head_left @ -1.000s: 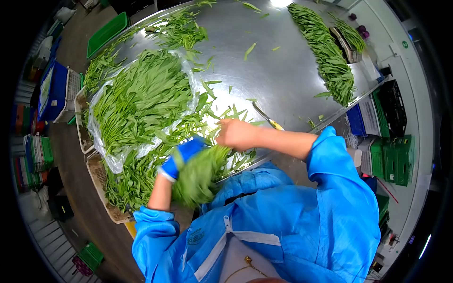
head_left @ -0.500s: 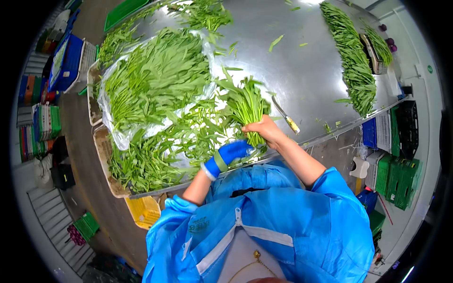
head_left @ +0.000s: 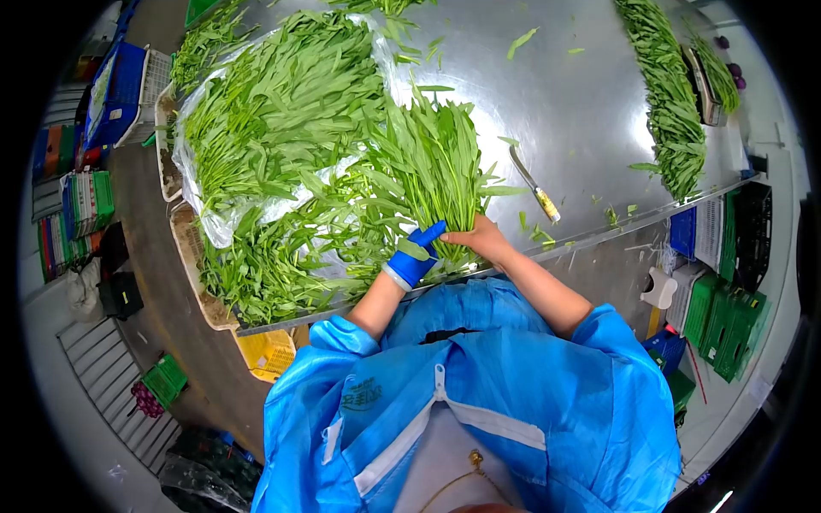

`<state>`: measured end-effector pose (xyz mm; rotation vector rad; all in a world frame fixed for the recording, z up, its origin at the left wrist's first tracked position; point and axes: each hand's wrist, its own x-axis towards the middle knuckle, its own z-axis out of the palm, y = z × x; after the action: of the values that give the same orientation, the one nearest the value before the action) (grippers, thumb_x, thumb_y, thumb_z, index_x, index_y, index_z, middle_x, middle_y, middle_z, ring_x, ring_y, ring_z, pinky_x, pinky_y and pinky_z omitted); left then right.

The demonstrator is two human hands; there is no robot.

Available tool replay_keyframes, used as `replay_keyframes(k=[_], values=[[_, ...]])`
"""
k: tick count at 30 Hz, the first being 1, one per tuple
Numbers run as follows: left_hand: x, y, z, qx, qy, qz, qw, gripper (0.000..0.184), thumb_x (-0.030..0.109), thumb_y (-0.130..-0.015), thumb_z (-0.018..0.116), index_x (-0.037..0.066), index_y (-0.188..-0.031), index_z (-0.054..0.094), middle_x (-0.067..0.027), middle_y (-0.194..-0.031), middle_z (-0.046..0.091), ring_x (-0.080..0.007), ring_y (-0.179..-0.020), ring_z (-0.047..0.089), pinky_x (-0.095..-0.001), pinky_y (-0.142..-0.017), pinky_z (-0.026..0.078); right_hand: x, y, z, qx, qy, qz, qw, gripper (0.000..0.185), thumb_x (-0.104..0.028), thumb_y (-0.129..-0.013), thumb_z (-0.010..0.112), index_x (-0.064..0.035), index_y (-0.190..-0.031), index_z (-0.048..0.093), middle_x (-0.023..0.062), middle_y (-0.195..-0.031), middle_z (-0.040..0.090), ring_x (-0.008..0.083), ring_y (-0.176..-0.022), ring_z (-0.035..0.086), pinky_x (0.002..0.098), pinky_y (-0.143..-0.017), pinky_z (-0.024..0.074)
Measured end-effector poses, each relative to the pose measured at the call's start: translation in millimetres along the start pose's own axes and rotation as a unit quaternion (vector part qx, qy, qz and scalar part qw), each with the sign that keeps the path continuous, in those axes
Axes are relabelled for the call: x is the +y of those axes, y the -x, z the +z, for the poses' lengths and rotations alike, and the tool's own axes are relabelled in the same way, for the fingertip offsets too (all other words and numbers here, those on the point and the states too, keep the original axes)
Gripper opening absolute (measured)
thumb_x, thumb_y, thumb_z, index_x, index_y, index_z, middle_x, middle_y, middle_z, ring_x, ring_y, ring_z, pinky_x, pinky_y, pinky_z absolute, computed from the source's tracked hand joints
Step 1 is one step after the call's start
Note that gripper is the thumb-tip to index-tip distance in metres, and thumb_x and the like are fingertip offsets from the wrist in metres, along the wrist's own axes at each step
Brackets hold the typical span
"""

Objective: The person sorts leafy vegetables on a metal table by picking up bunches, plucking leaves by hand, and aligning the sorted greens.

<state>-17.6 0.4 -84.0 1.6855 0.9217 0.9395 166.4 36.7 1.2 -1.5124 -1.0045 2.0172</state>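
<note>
A bunch of water spinach [head_left: 438, 171] stands with its leaves pointing away from me and its cut stem ends near the table's front edge. My right hand [head_left: 481, 240] is closed round the stems from the right, its thumb across them. From the left, my left hand [head_left: 415, 256], in a blue glove with a green band, grips the lower stems; its fingertips are partly hidden. To the right of the bunch lies a knife [head_left: 534, 185] with a curved blade and a patterned handle. A large heap of water spinach [head_left: 286, 107] rests on plastic sheeting [head_left: 214, 229] at the left.
Loose greens [head_left: 274, 278] cover the metal table [head_left: 564, 111] left of my hands. A long row of greens [head_left: 667, 103] lies along its right side. Crates [head_left: 178, 244] line the left edge, and a yellow basket [head_left: 267, 352] sits below it. Green crates [head_left: 731, 333] are stacked at the right.
My left hand has come up against the stems and closed on them. The bunch now stands fuller and more upright, with my right hand still around it. The view has shifted slightly.
</note>
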Motion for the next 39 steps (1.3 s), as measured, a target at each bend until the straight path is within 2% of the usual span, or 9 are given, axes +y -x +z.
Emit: replay_keyframes(k=[6, 11, 12, 14, 15, 18, 25, 29, 39], values=[[9.1, -14.7, -10.5, -0.062, 0.000, -0.049, 0.997, 0.060, -0.014, -0.067, 0.054, 0.009, -0.122, 0.058, -0.0177, -0.119, 0.060, -0.0334, -0.112, 0.057, -0.0383, -0.095, 0.046, 7.2, -5.4, -1.7, 0.116, 0.390, -0.212, 0.888, 0.055, -0.036, -0.073, 0.076, -0.0012, -0.112, 0.061, 0.0187, -0.099, 0.060, 0.0344, -0.094, 0.058, 0.0363, -0.086, 0.0456], [-7.5, -4.9, -14.5, -0.042, 0.321, -0.185, 0.928, 0.062, -0.017, -0.074, 0.056, 0.010, -0.129, 0.052, -0.0127, -0.129, 0.056, -0.0249, -0.120, 0.053, -0.0353, -0.101, 0.044, -8.6, 11.3, -18.6, 0.085, 0.042, -0.040, 0.995, 0.036, -0.026, -0.080, 0.071, 0.0009, -0.103, 0.064, 0.0103, -0.089, 0.064, 0.0184, -0.086, 0.059, 0.0299, -0.079, 0.0459], [-8.0, -1.8, -16.0, -0.067, 0.198, -0.128, 0.969, 0.054, -0.014, -0.082, 0.053, 0.008, -0.132, 0.048, -0.0113, -0.131, 0.054, -0.0215, -0.120, 0.053, -0.0346, -0.100, 0.044, -12.1, 15.7, -14.8, 0.078, -0.034, -0.010, 0.996, 0.033, -0.024, -0.081, 0.070, 0.0013, -0.103, 0.064, 0.0084, -0.088, 0.064, 0.0155, -0.084, 0.059, 0.0284, -0.077, 0.0455], [23.8, -24.3, -12.1, 0.005, 0.437, -0.285, 0.853, 0.049, -0.011, -0.085, 0.052, 0.007, -0.130, 0.049, -0.0110, -0.130, 0.055, -0.0207, -0.118, 0.054, -0.0343, -0.099, 0.045, -5.2, 14.4, -9.1, 0.085, -0.164, 0.023, 0.982, 0.024, -0.017, -0.084, 0.068, 0.0017, -0.098, 0.064, 0.0038, -0.085, 0.065, 0.0096, -0.079, 0.056, 0.0248, -0.072, 0.0442], [32.3, -31.6, -9.4, 0.041, 0.540, -0.354, 0.762, 0.047, -0.009, -0.086, 0.051, 0.007, -0.130, 0.050, -0.0108, -0.129, 0.055, -0.0202, -0.117, 0.055, -0.0342, -0.099, 0.045, 0.7, 12.2, -9.7, 0.093, -0.123, -0.008, 0.988, 0.023, -0.016, -0.083, 0.069, 0.0012, -0.098, 0.064, 0.0037, -0.084, 0.065, 0.0097, -0.077, 0.056, 0.0251, -0.071, 0.0443], [26.9, -23.4, -5.9, -0.020, 0.336, -0.254, 0.907, 0.043, -0.003, -0.087, 0.055, 0.006, -0.129, 0.051, -0.0092, -0.128, 0.056, -0.0194, -0.112, 0.057, -0.0329, -0.096, 0.047, 12.0, 9.9, -13.6, 0.113, -0.014, -0.080, 0.990, 0.021, -0.014, -0.080, 0.072, -0.0016, -0.095, 0.063, 0.0021, -0.079, 0.062, 0.0087, -0.072, 0.055, 0.0247, -0.064, 0.0439], [65.1, -48.2, -22.8, 0.096, 0.560, -0.359, 0.741, 0.064, 0.007, -0.076, 0.054, 0.004, -0.139, 0.041, -0.0113, -0.124, 0.057, -0.0243, -0.104, 0.059, -0.0326, -0.090, 0.048, -54.6, 47.5, -31.6, 0.165, -0.211, -0.232, 0.935, 0.014, -0.016, -0.091, 0.060, -0.0040, -0.097, 0.055, 0.0032, -0.075, 0.057, 0.0102, -0.062, 0.052, 0.0243, -0.057, 0.0417], [52.4, -46.2, -20.2, 0.062, 0.580, -0.362, 0.727, 0.061, 0.006, -0.077, 0.054, 0.003, -0.136, 0.043, -0.0143, -0.117, 0.060, -0.0252, -0.101, 0.060, -0.0339, -0.091, 0.049, -34.4, 32.5, -35.3, 0.082, -0.174, -0.051, 0.980, 0.011, -0.014, -0.094, 0.055, -0.0041, -0.098, 0.051, 0.0041, -0.072, 0.055, 0.0111, -0.058, 0.050, 0.0251, -0.054, 0.0403], [54.9, -48.4, -6.7, 0.064, 0.492, -0.384, 0.779, 0.035, 0.009, -0.079, 0.064, 0.001, -0.113, 0.060, -0.0095, -0.098, 0.066, -0.0192, -0.087, 0.063, -0.0310, -0.079, 0.051, -40.1, 50.7, -24.8, 0.159, -0.060, -0.156, 0.973, 0.016, -0.014, -0.092, 0.057, -0.0038, -0.100, 0.048, 0.0062, -0.068, 0.056, 0.0134, -0.056, 0.055, 0.0263, -0.053, 0.0450]])
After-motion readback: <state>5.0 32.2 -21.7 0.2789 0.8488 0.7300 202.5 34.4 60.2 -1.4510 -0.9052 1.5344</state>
